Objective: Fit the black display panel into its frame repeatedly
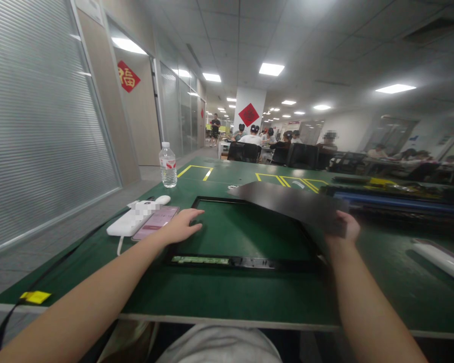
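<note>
A black rectangular frame [245, 261] lies flat on the green table [227, 297] in front of me, with a circuit strip along its near edge. My left hand [183, 225] rests flat on the frame's left side, fingers stretched out. My right hand [347, 225] grips the near corner of a dark thin panel [287, 200], which is lifted and tilted above the frame's right part. The panel sags slightly toward the far left.
Left of the frame lie a pink phone [156, 222], a white power bank [130, 221] and a white mouse [162, 199]. A water bottle [168, 165] stands further back. Long parts [397, 201] lie at right, a white bar [442, 259] nearer. People sit at distant desks.
</note>
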Available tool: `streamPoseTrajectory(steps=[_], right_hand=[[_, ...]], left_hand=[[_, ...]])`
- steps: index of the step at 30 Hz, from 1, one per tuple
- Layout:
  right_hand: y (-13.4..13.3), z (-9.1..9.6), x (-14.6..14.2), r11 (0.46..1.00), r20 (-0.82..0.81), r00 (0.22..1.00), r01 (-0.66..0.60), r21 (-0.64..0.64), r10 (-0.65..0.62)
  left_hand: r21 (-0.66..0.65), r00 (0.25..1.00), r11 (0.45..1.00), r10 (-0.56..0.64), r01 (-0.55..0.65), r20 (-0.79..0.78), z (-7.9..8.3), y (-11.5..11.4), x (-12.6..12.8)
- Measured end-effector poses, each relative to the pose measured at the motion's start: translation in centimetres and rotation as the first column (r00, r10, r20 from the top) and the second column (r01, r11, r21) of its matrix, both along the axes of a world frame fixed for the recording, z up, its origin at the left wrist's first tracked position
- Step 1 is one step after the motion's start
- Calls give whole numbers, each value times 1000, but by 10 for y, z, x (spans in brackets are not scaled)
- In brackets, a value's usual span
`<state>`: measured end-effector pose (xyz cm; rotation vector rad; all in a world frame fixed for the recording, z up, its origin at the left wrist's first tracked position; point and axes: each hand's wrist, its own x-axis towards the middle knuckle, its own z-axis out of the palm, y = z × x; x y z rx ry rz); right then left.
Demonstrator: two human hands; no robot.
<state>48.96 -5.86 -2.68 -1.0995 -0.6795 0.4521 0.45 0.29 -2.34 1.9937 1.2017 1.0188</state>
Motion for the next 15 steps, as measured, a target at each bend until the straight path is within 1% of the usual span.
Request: streamPoseTrajectory(steps=[3, 5, 6, 8, 10, 13, 15], right_hand=[[1, -1, 1, 976, -191, 968, 187, 107, -164], [1, -1, 1, 954, -268, 934, 275, 118, -236], [1, 0, 1, 942, -303, 915, 314, 117, -267], [1, 1, -1, 915, -356, 876, 387, 111, -327], [-1, 3, -4, 883, -394, 836, 456, 113, -381], [-3, 6, -7, 845, -413, 800, 521, 119, -435], [-5, 9, -8, 834, -431, 780, 542, 101, -455]], left_hand=[[-27, 998, 998, -55, 54, -43, -5, 1, -2], [6, 981, 995, -94, 96, -169, -8, 3, -3], [31, 960, 992, -109, 121, -260, -9, 4, -3], [75, 892, 983, -120, 169, -436, -10, 5, -3], [102, 833, 975, -112, 198, -541, -11, 6, -3], [112, 801, 972, -101, 205, -590, -9, 6, -3], [107, 794, 974, -98, 201, -600, -8, 5, -3]])
